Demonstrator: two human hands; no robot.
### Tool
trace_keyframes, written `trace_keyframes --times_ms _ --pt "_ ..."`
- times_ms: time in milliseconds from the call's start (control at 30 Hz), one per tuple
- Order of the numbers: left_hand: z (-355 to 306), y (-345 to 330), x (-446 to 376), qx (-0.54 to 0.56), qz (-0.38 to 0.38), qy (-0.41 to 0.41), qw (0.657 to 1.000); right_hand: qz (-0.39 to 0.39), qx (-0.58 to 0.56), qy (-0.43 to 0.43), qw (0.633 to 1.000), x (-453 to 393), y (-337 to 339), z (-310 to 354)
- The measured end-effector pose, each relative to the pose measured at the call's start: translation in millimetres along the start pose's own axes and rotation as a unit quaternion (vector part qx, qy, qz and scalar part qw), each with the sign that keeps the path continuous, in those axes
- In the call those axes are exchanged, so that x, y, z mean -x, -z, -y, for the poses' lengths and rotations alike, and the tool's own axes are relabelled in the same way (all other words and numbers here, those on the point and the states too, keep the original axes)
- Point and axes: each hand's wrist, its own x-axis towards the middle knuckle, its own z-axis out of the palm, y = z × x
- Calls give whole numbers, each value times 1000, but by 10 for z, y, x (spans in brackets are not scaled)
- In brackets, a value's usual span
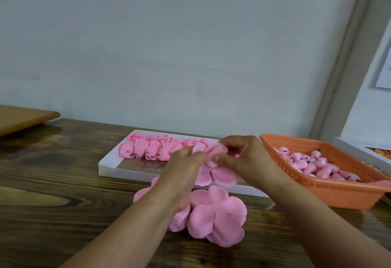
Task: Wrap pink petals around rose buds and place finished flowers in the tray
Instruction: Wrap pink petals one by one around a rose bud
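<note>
1. The fingers (195,156) of the left hand (182,169) are curled and pinch the left side of a soft pink foam petal sheet (213,170); the fingers of the right hand (241,157) are curled too, thumb and forefinger pinching its gathered top, where a pale rose bud (211,163) just peeks out.
2. Both hands hold this flower in the air, just above the near wall of the flat white cardboard tray (110,171), with its lower petals hanging loose.
3. The step in hand looks like wrapping: the upper petals are bunched round the bud, the lower ones not yet folded up.
4. The next move probably calls for turning the bud while drawing each loose petal up snugly, keeping the pinch so the wrap does not spring open.
5. Counted left to right: one tray, holding roughly a dozen finished pink flowers (148,149) in two rows along its far side; the hands hide the right end of the rows, so the count is not sure.
6. One stack of spare flat pink petal sheets (218,214) lies on the dark wooden surface (53,183) below the hands; how many sheets, I cannot tell.
7. One perforated orange plastic basket (330,191) stands at the right, holding many unwrapped pink buds (313,166), too heaped to count.
</note>
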Motion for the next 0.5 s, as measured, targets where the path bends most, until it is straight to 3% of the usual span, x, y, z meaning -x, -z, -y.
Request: trace_keyframes --times_ms 200,400,500 --pt "22 -20 24 -41 -13 -38 998 -47 -9 -7 999 19 -60 -63" --pt "-8 -26 45 -49 -13 -32 998 26 -96 -12 995 24 79 -85" --pt "-15 -45 43 -50 -7 -17 999 12 -108 -2 994 35 82 -116"
